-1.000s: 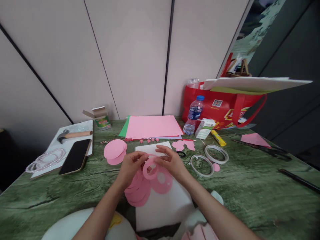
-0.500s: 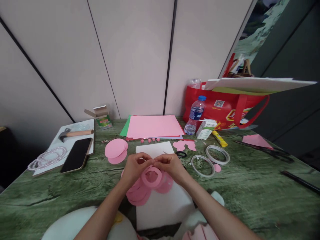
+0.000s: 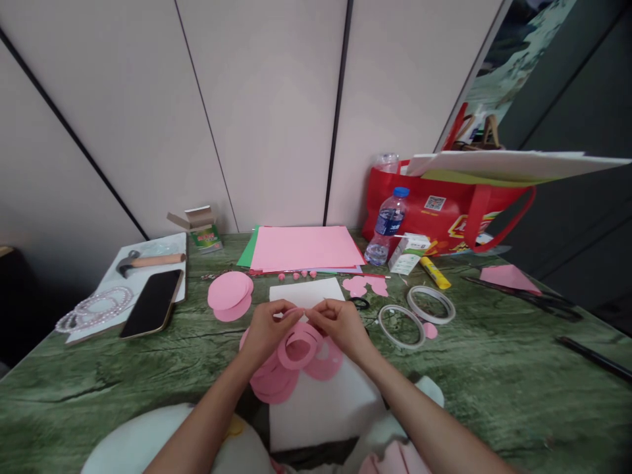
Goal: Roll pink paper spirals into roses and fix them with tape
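A curled pink paper strip [image 3: 285, 354] hangs in loose rings below my fingertips, above the white board. My left hand [image 3: 266, 328] pinches its upper end between thumb and fingers. Close beside it, my right hand [image 3: 342, 327] is also closed in a pinch at the strip's edge; its exact hold is partly hidden. Beneath the left hand lie several overlapping pink paper pieces [image 3: 274, 387]. Another cut pink piece [image 3: 324, 367] rests on the white board [image 3: 320, 415] under the right hand.
Pink paper discs [image 3: 230, 294] and a phone [image 3: 152, 304] lie left. Pink card sheets [image 3: 306, 247] are at the back. To the right are tape rolls [image 3: 401, 345], a glue stick [image 3: 435, 272], a bottle [image 3: 388, 227], scissors [image 3: 538, 301] and a red bag [image 3: 424, 220].
My fingertips have drawn slightly apart, the right hand moving a little away from the left. The pink rings have shifted and spread a bit. The camera view moved slightly.
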The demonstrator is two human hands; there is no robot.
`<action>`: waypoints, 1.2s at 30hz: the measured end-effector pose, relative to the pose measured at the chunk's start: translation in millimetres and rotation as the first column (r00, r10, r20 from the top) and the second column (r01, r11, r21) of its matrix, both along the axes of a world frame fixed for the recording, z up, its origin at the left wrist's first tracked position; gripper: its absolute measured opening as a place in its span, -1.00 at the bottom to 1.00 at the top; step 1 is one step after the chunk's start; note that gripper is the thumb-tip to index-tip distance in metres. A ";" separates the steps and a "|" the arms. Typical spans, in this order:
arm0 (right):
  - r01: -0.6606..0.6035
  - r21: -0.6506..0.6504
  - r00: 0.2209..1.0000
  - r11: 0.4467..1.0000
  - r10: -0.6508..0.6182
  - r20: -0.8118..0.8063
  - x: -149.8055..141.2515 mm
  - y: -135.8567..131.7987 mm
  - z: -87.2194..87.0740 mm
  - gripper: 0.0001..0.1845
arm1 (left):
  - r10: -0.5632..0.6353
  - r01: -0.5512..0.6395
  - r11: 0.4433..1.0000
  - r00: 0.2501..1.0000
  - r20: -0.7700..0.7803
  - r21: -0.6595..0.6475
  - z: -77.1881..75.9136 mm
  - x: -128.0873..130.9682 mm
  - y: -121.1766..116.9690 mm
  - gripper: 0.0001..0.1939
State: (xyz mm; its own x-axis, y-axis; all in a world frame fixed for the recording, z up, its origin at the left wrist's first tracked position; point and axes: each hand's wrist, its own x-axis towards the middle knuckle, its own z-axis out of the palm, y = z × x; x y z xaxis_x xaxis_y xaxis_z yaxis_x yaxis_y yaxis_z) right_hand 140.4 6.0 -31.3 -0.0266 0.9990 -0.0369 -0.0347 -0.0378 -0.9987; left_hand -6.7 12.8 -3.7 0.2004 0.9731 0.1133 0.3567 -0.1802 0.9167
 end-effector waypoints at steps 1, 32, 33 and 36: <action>-0.011 -0.022 1.000 1.000 0.011 -0.012 -0.1 -0.3 0.8 -0.69 | 0.021 -0.021 1.000 1.000 0.003 0.001 0.8 -0.1 0.0 -0.77; -0.159 -0.087 0.951 0.983 0.129 -0.281 3.0 3.0 -5.5 -0.70 | 0.060 0.007 0.964 0.969 0.241 -0.266 2.6 2.5 0.3 -0.78; -0.153 -0.090 0.951 0.984 0.122 -0.283 2.9 3.0 -5.6 -0.68 | 0.065 0.004 0.962 0.968 0.244 -0.275 3.1 2.8 -0.1 -0.78; -0.151 -0.094 0.949 0.984 0.117 -0.294 2.7 3.0 -6.3 -0.66 | 0.063 0.012 0.957 0.967 0.247 -0.290 2.4 2.5 -0.9 -0.79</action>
State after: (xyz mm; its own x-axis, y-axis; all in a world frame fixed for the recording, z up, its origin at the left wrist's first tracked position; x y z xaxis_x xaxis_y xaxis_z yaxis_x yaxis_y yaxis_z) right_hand 143.1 9.1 -37.5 -0.1861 0.9750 -0.1214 -0.3053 -0.1749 -0.9361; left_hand -4.2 11.9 -1.3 0.1763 0.9759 -0.1282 0.1094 0.1100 0.9879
